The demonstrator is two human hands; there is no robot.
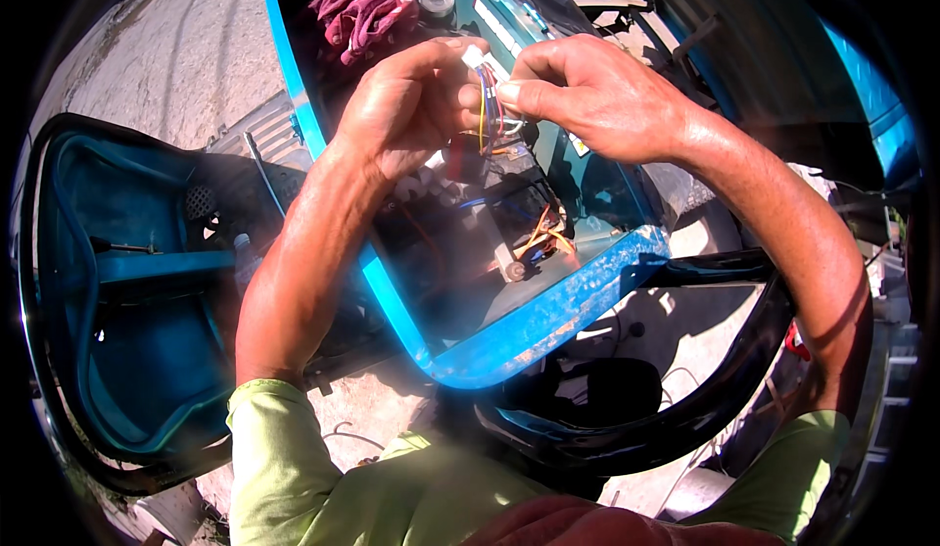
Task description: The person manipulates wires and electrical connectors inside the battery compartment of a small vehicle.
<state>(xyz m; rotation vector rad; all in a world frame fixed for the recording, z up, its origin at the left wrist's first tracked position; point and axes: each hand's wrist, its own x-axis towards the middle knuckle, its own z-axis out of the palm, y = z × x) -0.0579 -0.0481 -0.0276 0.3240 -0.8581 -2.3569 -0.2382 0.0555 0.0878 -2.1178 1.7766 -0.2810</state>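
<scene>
A white plastic wire connector point(474, 56) with thin yellow, red and dark wires point(487, 105) hangs in the air over an open blue metal compartment point(548, 316). My left hand point(416, 105) is closed on the connector, gripping it near the thumb tip and fingers. From the other side my right hand point(597, 95) pinches at the wires just beside the connector, thumb against the curled fingers. The exact hold of its fingertips is partly hidden. Below both hands, inside the compartment, lie loose orange wires point(543, 237) and other parts in shadow.
A crumpled pink cloth point(367, 12) and a round can point(436, 2) sit at the compartment's far end. To the left is a blue moulded tray-like part point(147, 311) with a thin tool lying in it. A black curved bar point(685, 428) runs near me.
</scene>
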